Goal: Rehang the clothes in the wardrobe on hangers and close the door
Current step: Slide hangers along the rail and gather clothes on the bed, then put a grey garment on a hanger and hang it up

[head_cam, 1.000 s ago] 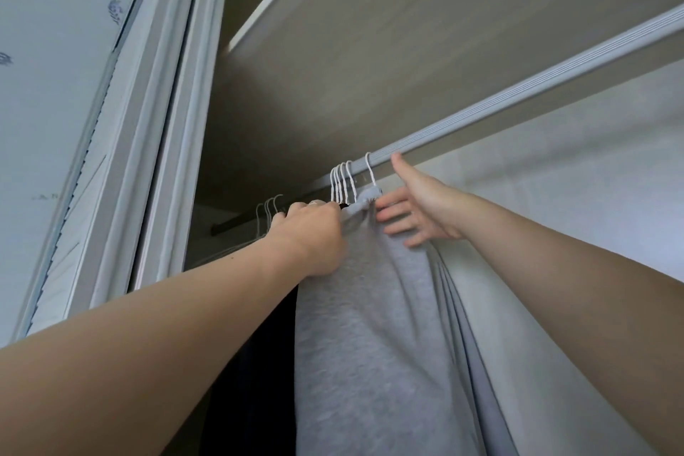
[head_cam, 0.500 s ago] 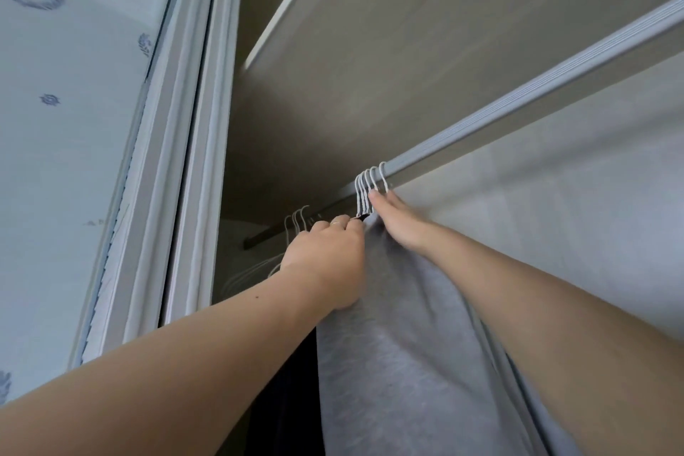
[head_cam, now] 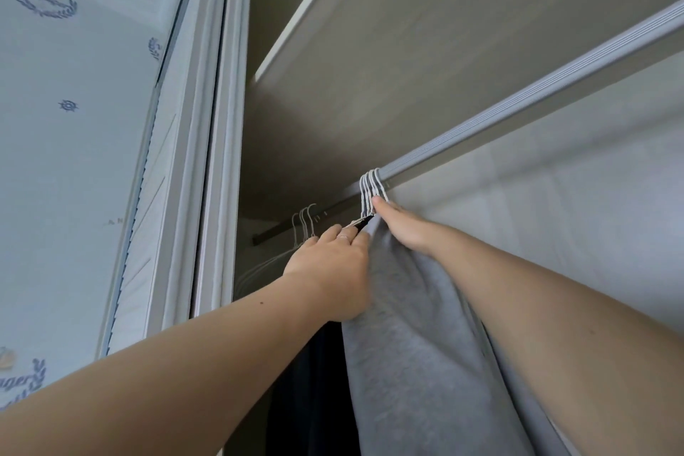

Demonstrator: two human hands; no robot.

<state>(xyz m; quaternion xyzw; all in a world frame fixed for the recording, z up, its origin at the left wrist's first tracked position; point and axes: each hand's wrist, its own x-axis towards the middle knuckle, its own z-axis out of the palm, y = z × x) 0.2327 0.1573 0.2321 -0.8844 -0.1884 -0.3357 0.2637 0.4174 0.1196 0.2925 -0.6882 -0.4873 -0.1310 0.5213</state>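
A grey garment (head_cam: 407,352) hangs from a tight bunch of white hanger hooks (head_cam: 371,186) on the grey wardrobe rail (head_cam: 518,108). My left hand (head_cam: 333,270) grips the garment's top left edge just below the hooks, fingers curled into the fabric, a ring showing. My right hand (head_cam: 401,228) lies stretched along the garment's top right side, a straight fingertip touching the hooks; its other fingers are hidden. A dark garment (head_cam: 307,403) hangs to the left of the grey one.
Several empty white hangers (head_cam: 305,224) hang further left on the rail. A shelf (head_cam: 425,48) sits right above the rail. The white door frame (head_cam: 218,130) stands at the left, next to patterned wallpaper (head_cam: 66,104).
My right hand went from spread open beside the hooks to stretched against them. The hooks are bunched tighter. My left hand kept its grip on the garment top.
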